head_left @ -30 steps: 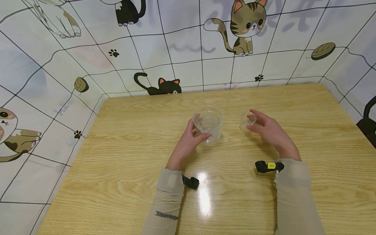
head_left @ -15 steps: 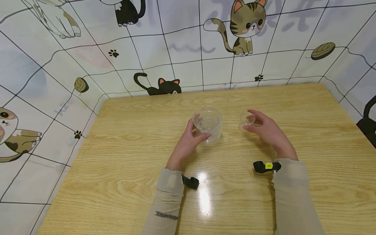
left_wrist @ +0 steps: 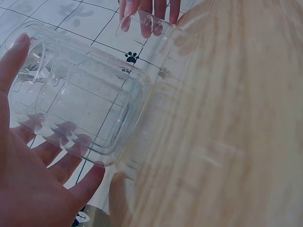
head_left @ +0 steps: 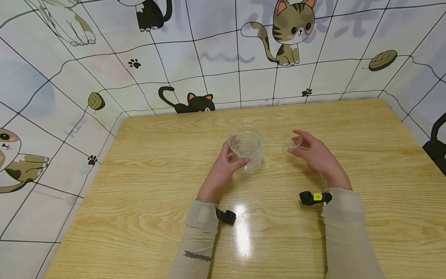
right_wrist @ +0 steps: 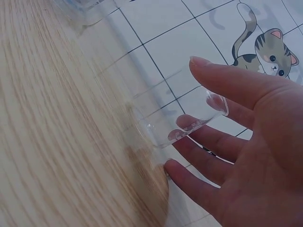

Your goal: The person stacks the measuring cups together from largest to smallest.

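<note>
A large clear beaker stands upright on the wooden table. My left hand grips its left side, thumb at the near wall and fingers behind. In the left wrist view a second rim shows within this beaker, so a smaller clear vessel seems nested inside. To its right stands a small clear beaker with white markings. My right hand holds it from the right; the right wrist view has the thumb on one side of the small beaker and fingers on the other. Exact contact is hard to see through the clear walls.
The pale wooden table reaches back to a white wall with a grid and cat drawings. Between the two beakers lies a narrow gap. Black cameras sit on both wrists.
My right hand and the small beaker have shifted slightly left, towards the large beaker. The left hand and the large beaker have stayed in place.
</note>
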Available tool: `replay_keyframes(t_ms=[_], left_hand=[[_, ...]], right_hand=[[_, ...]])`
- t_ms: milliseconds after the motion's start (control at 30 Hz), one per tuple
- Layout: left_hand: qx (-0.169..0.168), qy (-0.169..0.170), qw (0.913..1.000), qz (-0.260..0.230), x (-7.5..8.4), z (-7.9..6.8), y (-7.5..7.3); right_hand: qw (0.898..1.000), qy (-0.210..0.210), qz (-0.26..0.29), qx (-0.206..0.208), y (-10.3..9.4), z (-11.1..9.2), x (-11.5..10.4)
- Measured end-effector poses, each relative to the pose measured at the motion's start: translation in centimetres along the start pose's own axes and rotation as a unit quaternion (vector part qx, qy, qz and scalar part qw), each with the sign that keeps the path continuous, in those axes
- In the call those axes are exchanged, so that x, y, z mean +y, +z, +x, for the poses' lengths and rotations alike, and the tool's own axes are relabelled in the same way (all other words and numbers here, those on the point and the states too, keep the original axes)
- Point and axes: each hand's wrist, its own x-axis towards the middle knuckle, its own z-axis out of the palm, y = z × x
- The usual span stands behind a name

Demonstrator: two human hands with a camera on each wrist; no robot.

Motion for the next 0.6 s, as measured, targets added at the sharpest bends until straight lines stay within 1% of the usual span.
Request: replay_keyframes(t_ms=[400,600], left_hand=[[0.002,-0.001,1.0000,0.006,0.01,-0.02,0.01],[0.000,0.001,1.0000,-0.001,-0.03,0.01,0.01]], right_hand=[[1.000,-0.004,-0.010,0.000,0.01,0.02,0.11],[1.000,-0.003,-0.020,0.002,0.08,0.13,0.21]])
